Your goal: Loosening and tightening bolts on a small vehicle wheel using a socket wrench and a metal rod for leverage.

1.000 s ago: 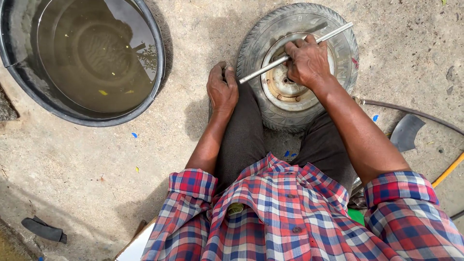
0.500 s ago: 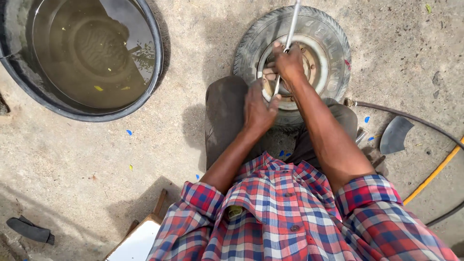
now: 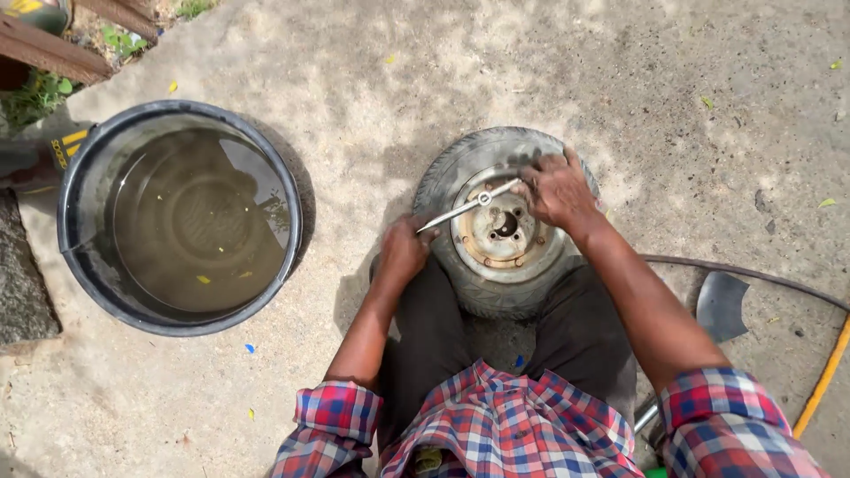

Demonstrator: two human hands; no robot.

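Left grip (image 3: 405,250) clenched on the near end of a thin metal bar (image 3: 467,207); right grip (image 3: 556,188) closed over its far end, at the top right of the rusty rim (image 3: 505,232). Bar lies across the rim's upper left, tip seems tucked at the tyre bead (can't tell how deep). Small wheel, grey tyre (image 3: 460,164), lies flat on the concrete ground between the person's knees. Progress, my read: tyre sits fully on the rim all round, no bead lifted that I can see, so levering is at an early stage and most of the circumference is left. Black tub of murky water (image 3: 181,217) stands well apart to the left; yellow hose (image 3: 823,381) at the right edge of the ground
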